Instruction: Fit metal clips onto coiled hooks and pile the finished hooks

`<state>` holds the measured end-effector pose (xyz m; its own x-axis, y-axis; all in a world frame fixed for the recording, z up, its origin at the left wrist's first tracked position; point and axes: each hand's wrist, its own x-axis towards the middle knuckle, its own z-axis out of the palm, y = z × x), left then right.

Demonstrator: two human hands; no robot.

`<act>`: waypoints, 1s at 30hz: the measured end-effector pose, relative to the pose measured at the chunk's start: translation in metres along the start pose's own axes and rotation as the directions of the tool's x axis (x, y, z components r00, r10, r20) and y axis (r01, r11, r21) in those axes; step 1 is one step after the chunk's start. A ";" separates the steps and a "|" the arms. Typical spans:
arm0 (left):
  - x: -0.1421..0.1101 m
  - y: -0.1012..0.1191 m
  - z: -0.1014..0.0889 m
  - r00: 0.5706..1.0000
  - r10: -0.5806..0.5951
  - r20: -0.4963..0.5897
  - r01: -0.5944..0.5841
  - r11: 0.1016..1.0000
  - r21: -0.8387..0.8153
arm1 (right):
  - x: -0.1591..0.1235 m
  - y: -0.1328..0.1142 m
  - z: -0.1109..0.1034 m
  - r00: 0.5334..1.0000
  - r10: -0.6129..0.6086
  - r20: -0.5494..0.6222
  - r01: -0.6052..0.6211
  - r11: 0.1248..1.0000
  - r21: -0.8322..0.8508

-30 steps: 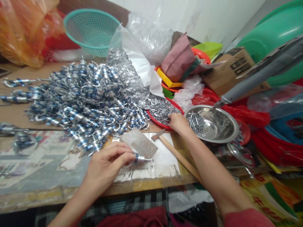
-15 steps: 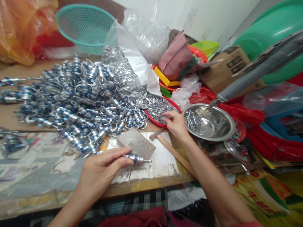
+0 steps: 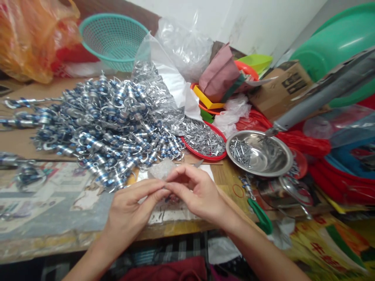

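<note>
My left hand is closed around a silver bolt fitting with blue bands, mostly hidden by fingers. Against it, my right hand is pinched with the fingertips of both hands meeting; what lies in its pinch is hidden. Just behind the hands sits a grey metal block, partly covered. A hammer's head shows past my right hand, and the forearm covers most of its handle. Similar blue-banded bolt fittings with hooks form a large pile on the left.
A red tray of small metal pieces stands behind my right hand, beside a steel bowl holding pins. A grey bar slants over the bowl. A green strap lies near the table edge. A turquoise basket stands behind the pile.
My right hand has left the red tray and come down-left to meet my left hand at the fitting. The fitting's tip, visible before, is now covered by fingers.
</note>
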<state>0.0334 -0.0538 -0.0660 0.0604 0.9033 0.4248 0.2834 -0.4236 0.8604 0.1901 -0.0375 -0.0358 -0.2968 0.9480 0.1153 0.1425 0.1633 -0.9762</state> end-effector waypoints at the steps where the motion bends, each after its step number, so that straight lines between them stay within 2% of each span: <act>1: 0.000 0.001 0.000 1.000 -0.001 -0.004 0.001 1.000 0.001 | -0.003 0.002 -0.001 1.000 -0.022 -0.010 0.022 1.000 -0.021; 4: 0.002 0.002 0.000 1.000 -0.016 0.011 0.016 1.000 0.002 | -0.010 0.007 -0.003 0.998 -0.041 -0.042 0.042 0.999 0.018; 7: 0.003 0.002 0.001 0.998 -0.035 0.057 0.035 0.999 0.001 | -0.012 0.012 -0.001 0.989 -0.038 -0.143 0.052 0.994 0.099; 11: 0.001 0.000 0.004 0.986 -0.163 0.021 0.162 0.985 0.061 | -0.008 0.012 0.003 0.962 -0.070 -0.264 0.099 0.990 0.096; 14: -0.003 -0.002 0.005 0.975 -0.220 -0.019 0.221 0.974 0.042 | -0.007 0.010 0.005 0.963 -0.062 -0.262 0.079 0.995 0.055; 17: -0.005 -0.004 0.005 0.979 -0.203 -0.004 0.203 0.979 -0.002 | -0.008 0.008 0.006 0.971 -0.042 -0.236 0.050 0.998 0.030; 21: -0.005 -0.002 0.005 0.983 -0.184 -0.026 0.185 0.982 0.031 | -0.012 0.007 0.008 0.972 -0.046 -0.230 0.055 0.998 0.033; 23: -0.005 0.000 0.004 0.982 -0.189 -0.020 0.189 0.982 0.018 | -0.015 0.007 0.008 0.971 -0.071 -0.227 0.076 0.997 0.014; 25: -0.005 0.000 0.002 0.968 -0.252 -0.011 0.252 0.967 -0.030 | -0.019 0.009 0.007 0.962 -0.171 -0.215 0.157 0.984 -0.080; 27: -0.003 0.001 -0.001 0.938 -0.346 -0.007 0.344 0.934 -0.095 | -0.024 0.012 0.003 0.918 -0.372 -0.139 0.324 0.904 -0.279; 29: -0.002 0.002 -0.003 0.916 -0.401 -0.006 0.397 0.909 -0.124 | -0.027 0.016 -0.001 0.826 -0.563 0.025 0.502 0.714 -0.488; 30: -0.001 0.003 -0.003 0.913 -0.409 -0.010 0.405 0.907 -0.114 | -0.028 0.018 -0.004 0.777 -0.619 0.114 0.567 0.610 -0.553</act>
<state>0.0314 -0.0565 -0.0627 -0.0699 0.9968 0.0388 0.1722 -0.0262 0.9847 0.2044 -0.0597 -0.0560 -0.4266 0.6045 0.6728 0.4408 0.7885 -0.4289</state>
